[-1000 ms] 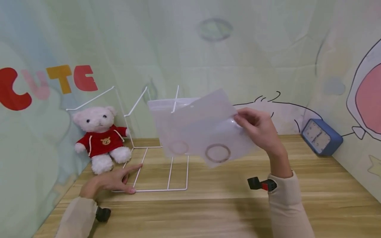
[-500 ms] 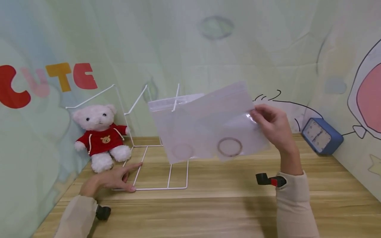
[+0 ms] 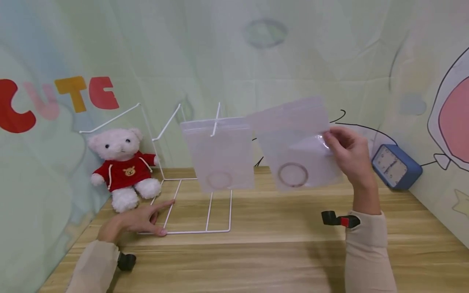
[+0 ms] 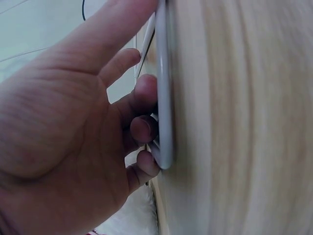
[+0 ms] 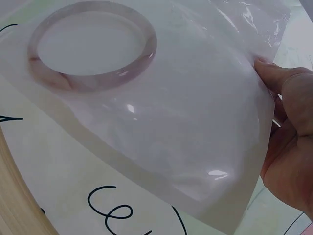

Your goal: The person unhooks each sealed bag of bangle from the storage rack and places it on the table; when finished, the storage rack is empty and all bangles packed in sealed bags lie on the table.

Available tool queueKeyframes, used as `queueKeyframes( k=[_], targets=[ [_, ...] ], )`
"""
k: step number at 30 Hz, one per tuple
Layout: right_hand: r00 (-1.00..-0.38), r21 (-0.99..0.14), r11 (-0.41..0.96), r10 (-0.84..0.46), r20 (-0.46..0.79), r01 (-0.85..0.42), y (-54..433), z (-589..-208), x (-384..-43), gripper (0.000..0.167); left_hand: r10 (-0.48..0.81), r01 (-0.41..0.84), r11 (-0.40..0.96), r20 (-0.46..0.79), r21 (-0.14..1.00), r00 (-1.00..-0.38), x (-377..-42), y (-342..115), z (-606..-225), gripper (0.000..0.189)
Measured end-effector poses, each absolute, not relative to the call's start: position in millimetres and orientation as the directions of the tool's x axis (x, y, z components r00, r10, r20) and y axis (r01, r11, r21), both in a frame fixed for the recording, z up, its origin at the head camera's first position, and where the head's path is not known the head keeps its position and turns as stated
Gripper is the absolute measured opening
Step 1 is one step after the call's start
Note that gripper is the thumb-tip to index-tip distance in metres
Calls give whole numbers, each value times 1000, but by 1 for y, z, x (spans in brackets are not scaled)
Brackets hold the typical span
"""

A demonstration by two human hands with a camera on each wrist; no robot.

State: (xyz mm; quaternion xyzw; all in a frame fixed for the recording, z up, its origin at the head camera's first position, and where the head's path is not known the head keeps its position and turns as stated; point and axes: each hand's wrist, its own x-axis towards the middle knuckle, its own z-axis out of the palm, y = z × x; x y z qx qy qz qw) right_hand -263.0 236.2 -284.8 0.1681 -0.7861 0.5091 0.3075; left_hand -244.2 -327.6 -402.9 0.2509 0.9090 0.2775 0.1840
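Leaning: a translucent white, rectangular plastic bag (image 3: 293, 142) hangs in the air over the back half of the brown wood-grain table (image 3: 278, 260), long axis near upright but tipped, top end to the left.
Bag from grip: it lies to the left of your right hand (image 3: 349, 154) — that hand is the nearer one, at the bag's right side edge.
Inside the bag: a pale, glossy, round bangle (image 5: 93, 83) sits toward the low end.
White rack: left of the bag, a rack of thin white wire (image 3: 190, 232) stands nearer the table's left edge; its right-hand prong (image 3: 215, 122) carries a second translucent white plastic bag (image 3: 223, 156), a ring shape faint in it.
Bag to bag: as I judge it, your coming move turns on this gap — the held bag's upper left corner overlaps the hanging one's upper right in the head view; touching or not, I cannot tell.
Right pinch: you grasp the bag's edge about midway down, thumb on the near face, fingers behind.
Left hold: your left hand (image 3: 141, 219) rests at the front left corner of the rack's base, thumb and forefinger spread on the wires, not clenched.
Back corners: white plush bear in red (image 3: 124, 171) at left, blue boxy clock (image 3: 397, 167) at right.
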Motion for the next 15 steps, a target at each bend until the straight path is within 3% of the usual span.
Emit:
queueKeyframes(
  k=[8,15],
  targets=[
    [-769,-716,429,73,635,-551,240,-290,-268,30,548,340,730,-210,592,-810,-244,-326,-402,93],
    [-844,-763,459,52,534,-455,240,-298,-275,38,555,343,720,-203,604,-807,-242,-325,-400,93]
  ],
)
